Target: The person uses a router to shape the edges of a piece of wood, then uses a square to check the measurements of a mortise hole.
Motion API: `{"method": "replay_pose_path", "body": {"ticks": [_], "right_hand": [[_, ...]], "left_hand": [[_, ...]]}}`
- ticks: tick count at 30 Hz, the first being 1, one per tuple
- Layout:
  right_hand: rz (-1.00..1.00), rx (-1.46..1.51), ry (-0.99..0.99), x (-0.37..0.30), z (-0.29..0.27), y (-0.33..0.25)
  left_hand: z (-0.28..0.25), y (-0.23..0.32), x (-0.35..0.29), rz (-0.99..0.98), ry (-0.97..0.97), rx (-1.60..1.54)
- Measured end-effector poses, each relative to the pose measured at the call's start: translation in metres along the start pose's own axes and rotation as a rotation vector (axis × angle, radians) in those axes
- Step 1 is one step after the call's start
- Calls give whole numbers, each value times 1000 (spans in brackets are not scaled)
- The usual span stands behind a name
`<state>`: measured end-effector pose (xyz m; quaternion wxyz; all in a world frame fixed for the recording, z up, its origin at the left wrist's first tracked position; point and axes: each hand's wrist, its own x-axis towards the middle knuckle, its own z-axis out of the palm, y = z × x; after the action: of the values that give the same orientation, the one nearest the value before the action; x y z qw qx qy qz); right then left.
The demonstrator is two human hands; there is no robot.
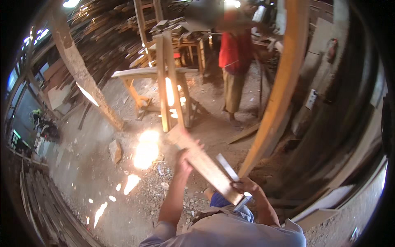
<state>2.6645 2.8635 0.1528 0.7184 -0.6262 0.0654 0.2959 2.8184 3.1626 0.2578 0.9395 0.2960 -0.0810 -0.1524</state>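
Note:
A pale wooden board [207,168] slants across in front of my body, its near end close to my waist. My left hand [184,161] grips it around the middle, with fingertips showing past the far edge. My right hand [247,186] is closed at the near end, holding a metal try square [226,166]. The square's flat blade sticks out beside the board, and its thicker part lies by the board's end. Whether the square touches the wood all along cannot be made out.
A trestle bench [140,73] with two upright planks [163,90] leaning on it stands ahead. Beyond it, a person in a red top [235,51] stands near stacked timber. A thick wooden post [273,94] rises close on my right. Boards [53,206] lie at left.

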Motion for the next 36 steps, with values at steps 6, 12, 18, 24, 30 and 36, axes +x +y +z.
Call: {"method": "replay_pose_path", "body": {"ticks": [6,12,18,24,30,36], "right_hand": [[27,-251,144,87,-84,-6],[68,-153,388,122,-90,-132],[4,-221,694,143,-104,-163],[-46,-207,929,177,-153,-132],[45,-68,1091,196,-142,-234],[180,-34,1310,212,-123,-275]], "left_hand": [[4,-30,179,10,-59,113],[-4,-40,321,-67,74,80],[-14,-99,454,-274,110,-39],[37,-168,545,-453,-89,11],[68,-219,633,-725,-99,-45],[124,-220,655,-972,-240,-119]]}}
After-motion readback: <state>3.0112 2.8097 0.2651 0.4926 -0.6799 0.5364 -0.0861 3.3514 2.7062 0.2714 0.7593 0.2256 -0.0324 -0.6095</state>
